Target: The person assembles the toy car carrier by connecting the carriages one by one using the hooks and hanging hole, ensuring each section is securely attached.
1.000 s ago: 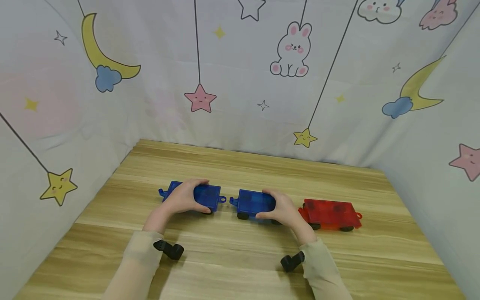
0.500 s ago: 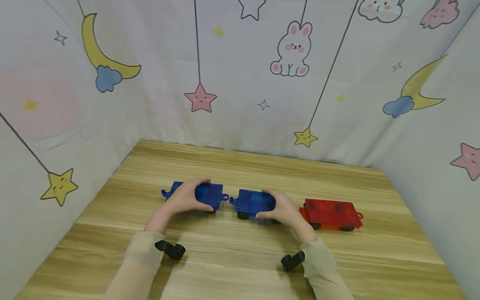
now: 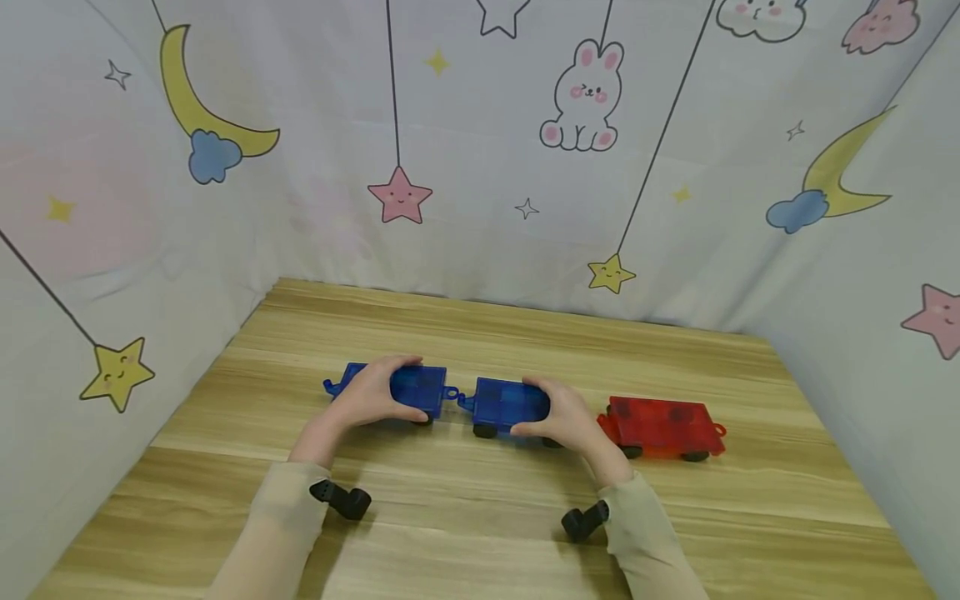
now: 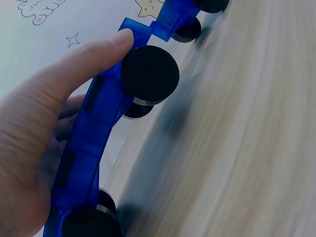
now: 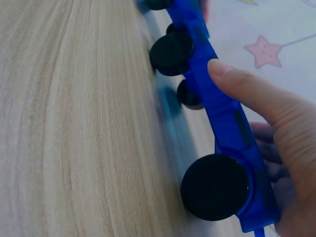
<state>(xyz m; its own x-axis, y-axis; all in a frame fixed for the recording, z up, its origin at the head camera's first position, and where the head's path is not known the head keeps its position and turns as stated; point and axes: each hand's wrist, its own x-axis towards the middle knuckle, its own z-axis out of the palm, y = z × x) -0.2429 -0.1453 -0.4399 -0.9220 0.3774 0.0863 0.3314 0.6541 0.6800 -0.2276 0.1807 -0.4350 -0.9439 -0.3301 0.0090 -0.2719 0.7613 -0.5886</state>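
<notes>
My left hand (image 3: 367, 398) grips a translucent blue toy train car (image 3: 420, 390) by its long sides, thumb on the near side. Its black wheels (image 4: 150, 74) show in the left wrist view. To the right, my right hand (image 3: 564, 417) holds a second blue car (image 3: 504, 402) the same way; in the right wrist view the thumb (image 5: 222, 69) lies along that car's side. Between the cars, the left car's ring (image 3: 451, 392) overlaps the right car's hook (image 3: 465, 402). The far fingers are mostly hidden behind the cars.
A translucent red train car (image 3: 663, 427) stands on the wooden table (image 3: 450, 517) right of the right hand, its hook end close to that wrist. White cloth (image 3: 487, 150) printed with moons and stars encloses the back and sides. A small black camera sits on each wrist.
The left hand has slid its blue car a little to the right, closing the gap until its ring meets the other car's hook. The right hand has barely moved; the red car stays put.
</notes>
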